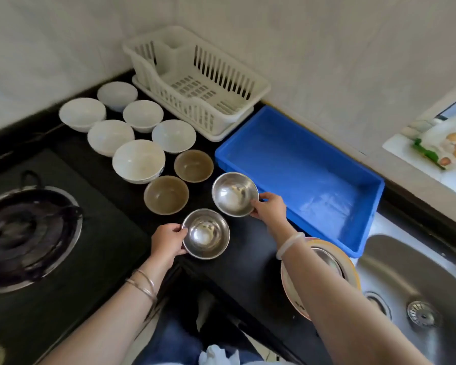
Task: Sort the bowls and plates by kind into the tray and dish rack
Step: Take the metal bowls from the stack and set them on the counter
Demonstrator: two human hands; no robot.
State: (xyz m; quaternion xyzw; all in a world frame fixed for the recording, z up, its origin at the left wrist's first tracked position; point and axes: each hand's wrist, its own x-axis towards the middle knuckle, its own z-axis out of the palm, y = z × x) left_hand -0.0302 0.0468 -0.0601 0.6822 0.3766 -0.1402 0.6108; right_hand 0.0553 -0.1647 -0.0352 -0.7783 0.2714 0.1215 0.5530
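Note:
My left hand grips the left rim of a steel bowl near the counter's front edge. My right hand holds a second steel bowl by its right rim, tilted, just left of the blue tray. Two brown bowls sit behind the steel ones. Several white bowls are grouped further back on the black counter. The white dish rack stands at the back with nothing in it. A stack of plates lies partly hidden under my right forearm.
A gas stove burner fills the left side. A steel sink with a drain lies at the right. A cutting board with food rests on the window ledge at the far right.

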